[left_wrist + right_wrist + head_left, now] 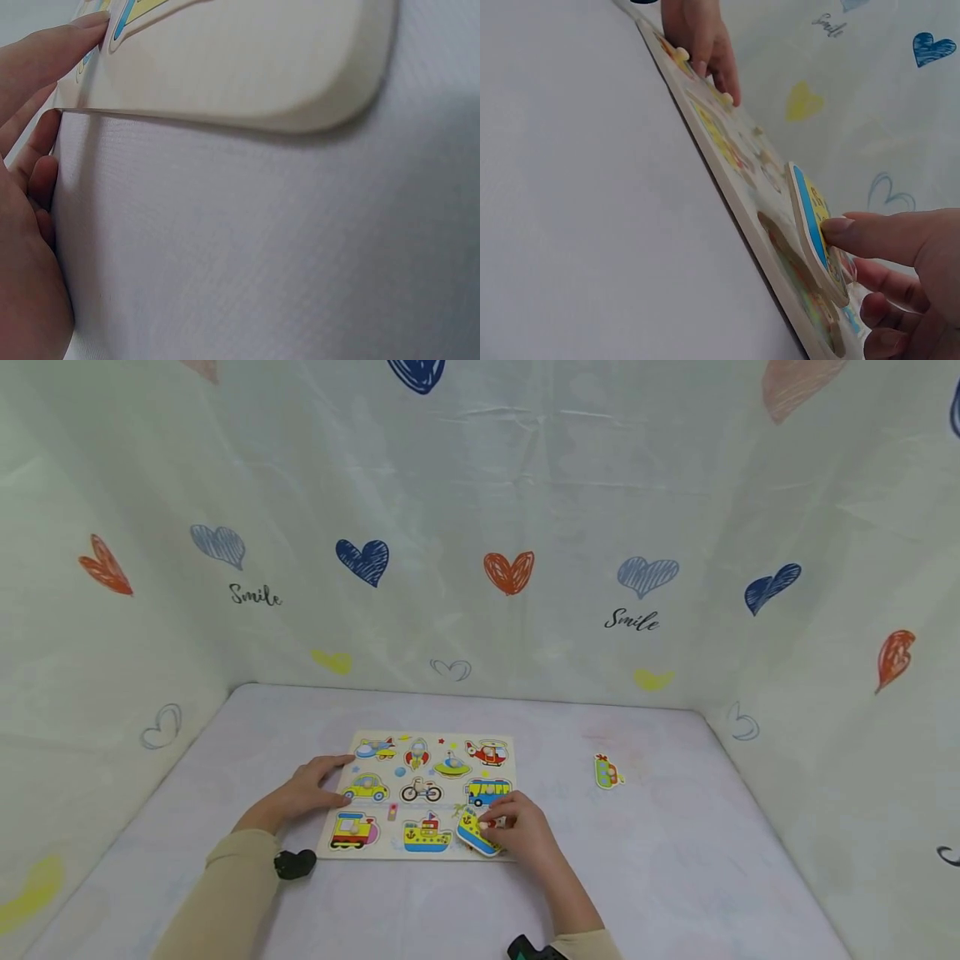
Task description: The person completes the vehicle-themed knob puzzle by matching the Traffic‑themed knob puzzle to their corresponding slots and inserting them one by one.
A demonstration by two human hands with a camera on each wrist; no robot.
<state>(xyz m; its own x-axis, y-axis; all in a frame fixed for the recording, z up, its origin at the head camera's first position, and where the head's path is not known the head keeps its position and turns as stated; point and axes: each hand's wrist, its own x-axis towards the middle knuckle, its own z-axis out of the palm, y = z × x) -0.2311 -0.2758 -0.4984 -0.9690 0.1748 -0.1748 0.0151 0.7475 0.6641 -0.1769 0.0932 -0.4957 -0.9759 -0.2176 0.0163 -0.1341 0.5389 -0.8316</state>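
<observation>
A wooden peg puzzle board with vehicle pictures lies on the table. My right hand pinches a yellow and blue ship puzzle piece over the board's near right corner. In the right wrist view the ship piece is tilted, its edge raised above a bare recess, with the thumb against its printed face. My left hand rests at the board's left edge. Its thumb lies on top near the yellow car, while the other fingers extend along the side.
To the right of the board lies a loose green, red and yellow puzzle piece. Another ship piece and a train piece sit along the board's near row. A heart-printed curtain rises behind and beside the table.
</observation>
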